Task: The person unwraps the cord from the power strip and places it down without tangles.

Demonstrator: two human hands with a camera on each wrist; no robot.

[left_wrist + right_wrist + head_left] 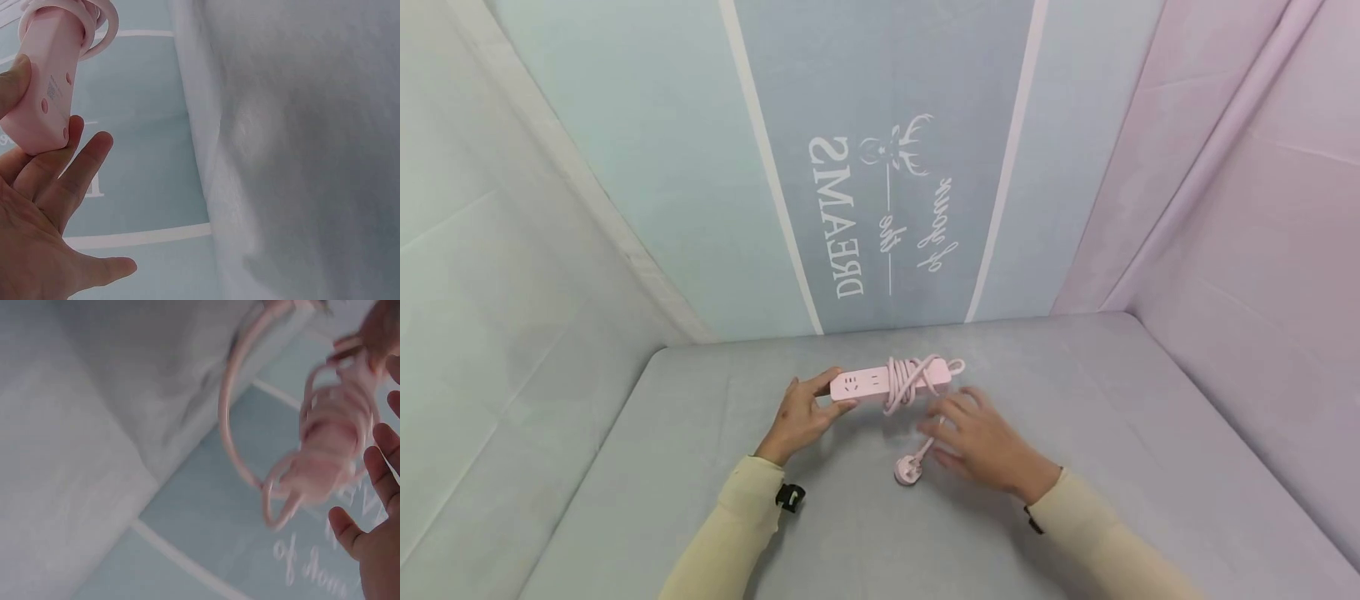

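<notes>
Power strip (880, 382) lies on the grey table (1112, 400), its pink cord (906, 379) coiled round the body. You pinch its socket end with your left hand (797, 417); your right hand (985, 442) hovers, fingers relaxed, holding nothing, beside the trailing plug (906, 473). Expect a light, rigid, smooth casing and a floppy cord; hold the casing. Only fabric walls (1247, 217) stand near.
</notes>
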